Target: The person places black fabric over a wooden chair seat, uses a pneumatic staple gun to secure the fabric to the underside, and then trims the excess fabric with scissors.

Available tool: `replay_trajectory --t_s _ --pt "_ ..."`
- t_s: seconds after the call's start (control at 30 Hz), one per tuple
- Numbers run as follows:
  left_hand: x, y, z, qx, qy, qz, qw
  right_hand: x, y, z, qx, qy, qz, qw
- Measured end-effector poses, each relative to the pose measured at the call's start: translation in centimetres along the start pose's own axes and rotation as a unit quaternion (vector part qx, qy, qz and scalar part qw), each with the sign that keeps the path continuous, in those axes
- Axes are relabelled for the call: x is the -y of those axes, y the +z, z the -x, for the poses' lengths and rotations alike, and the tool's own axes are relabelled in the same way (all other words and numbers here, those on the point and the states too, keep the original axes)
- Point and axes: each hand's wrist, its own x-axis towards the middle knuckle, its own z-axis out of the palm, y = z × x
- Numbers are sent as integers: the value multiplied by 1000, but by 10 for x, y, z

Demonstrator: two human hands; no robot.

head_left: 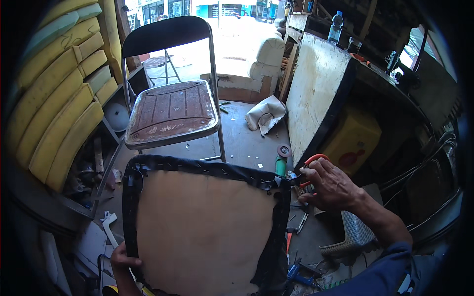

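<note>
A square seat panel (202, 227) lies underside up in front of me. Its bare tan board is framed by black cover fabric (212, 169), folded over the edge and stapled along the far side. My left hand (124, 259) is closed on the panel's near left edge, fingertips on the board. At the far right corner, my right hand (331, 185) grips red-handled scissors (316, 159). Their blades point left at the folded fabric there; whether they are parted I cannot tell.
A folding chair (173, 111) with a worn brown seat stands beyond the panel. An angle grinder (282, 160) is on the floor near the scissors. A blue tool (302, 276) lies below right. Yellow foam slabs (59, 98) are stacked at left; a worn white panel (318, 84) leans at right.
</note>
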Motion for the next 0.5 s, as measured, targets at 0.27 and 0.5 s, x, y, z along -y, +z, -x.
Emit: replay_trajectory --t_s 0.27,0.5 --pt "0 -2 -1 -33 -28 36 998 14 -4 6 -37 -14 60 997" --pt "-15 23 2 -43 -6 51 998 4 24 3 -39 -35 139 989"
